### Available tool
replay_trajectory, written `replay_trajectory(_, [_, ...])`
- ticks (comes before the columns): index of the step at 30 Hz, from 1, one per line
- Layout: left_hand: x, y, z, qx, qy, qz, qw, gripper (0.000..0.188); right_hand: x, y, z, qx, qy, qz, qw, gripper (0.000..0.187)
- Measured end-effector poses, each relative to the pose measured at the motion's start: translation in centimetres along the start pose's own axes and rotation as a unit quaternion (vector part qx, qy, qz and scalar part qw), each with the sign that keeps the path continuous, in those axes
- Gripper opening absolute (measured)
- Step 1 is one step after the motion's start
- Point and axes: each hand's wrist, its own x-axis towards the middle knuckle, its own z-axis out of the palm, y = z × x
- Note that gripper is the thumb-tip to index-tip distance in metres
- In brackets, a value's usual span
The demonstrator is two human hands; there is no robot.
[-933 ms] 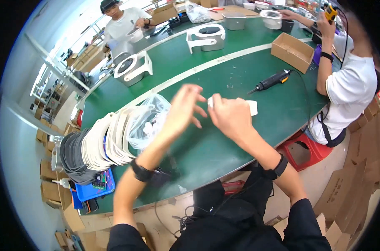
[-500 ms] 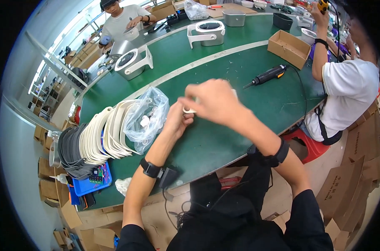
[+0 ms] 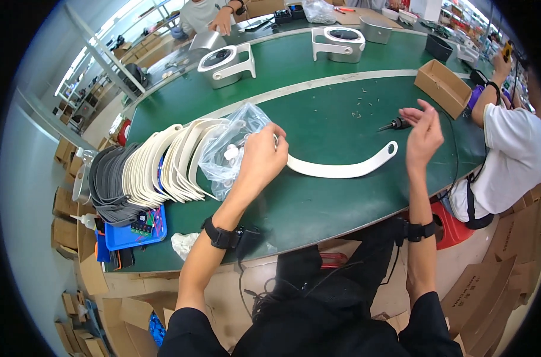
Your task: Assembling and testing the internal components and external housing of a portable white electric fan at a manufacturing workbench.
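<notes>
L hand [image 3: 263, 156]: fingers bent in, grasping L end of white curved strip [image 3: 342, 169]; exact fingertip contact partly hidden.
R hand [image 3: 425, 134]: released, fingers loosely extended, just beyond strip's R end, not touching it.
Strip: over mid-table, btwn the hands, bowed toward wearer, oval hole at R end (can't tell if it's lying flat or slightly lifted).
Front edge: green table [image 3: 324, 205] ends in a curved rim nr the wearer's lap; both forearms cross it; strip sits well inboard.
Open room: broad green stretch btwn strip & front edge, another beyond strip up to the pale line across the top.
L limit: clear plastic bag [image 3: 218, 163] w/ white pieces, right by L hand; then white bands [image 3: 142, 172], grey bands [image 3: 107, 181], blue tray [image 3: 118, 243] nr the corner.
R limit: dark screwdriver [image 3: 396, 124], partly behind R hand, tip pointing L; open carton [image 3: 440, 94] farther back; co-worker [image 3: 508, 137] at R edge.
Far side: two grey housings [image 3: 345, 55] w/ white handles, well apart from hands.
</notes>
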Motion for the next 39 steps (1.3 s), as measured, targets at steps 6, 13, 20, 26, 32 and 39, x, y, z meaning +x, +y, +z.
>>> replay_trajectory(6, [0.4, 3.4, -3.5, 0.117, 0.143, 0.041, 0.982, 0.028, -1.1, -6.5, 1.0, 0.024, -0.124, 0.030, 0.992, 0.034])
replay_trajectory(13, [-1.2, 4.8, -2.6, -0.593, -0.051, -0.190, 0.781, 0.038, -9.4, -13.2, 11.5, 0.023, -0.289, -0.127, 0.949, 0.035])
replay_trajectory(20, [1.8, -1.8, -5.3, -0.488, -0.032, -0.200, 0.849, 0.033, -11.1, -13.9, 13.0, -0.053, -0.292, -0.229, 0.927, 0.057])
replay_trajectory(26, [0.0, -4.3, -8.3, 0.191, 0.022, 0.169, 0.967, 0.031, -9.5, -8.4, 3.7, -0.271, -0.477, -0.166, 0.820, 0.046])
replay_trajectory(32, [-3.6, -4.7, -9.9, 0.184, 0.009, 0.029, 0.982, 0.044, -9.8, -4.0, 1.3, -0.343, -0.456, -0.202, 0.796, 0.019])
replay_trajectory(39, [-4.7, -3.6, -5.7, 0.237, -0.165, -0.122, 0.950, 0.064, -6.9, -4.3, 2.2, -0.300, -0.344, -0.030, 0.889, 0.020])
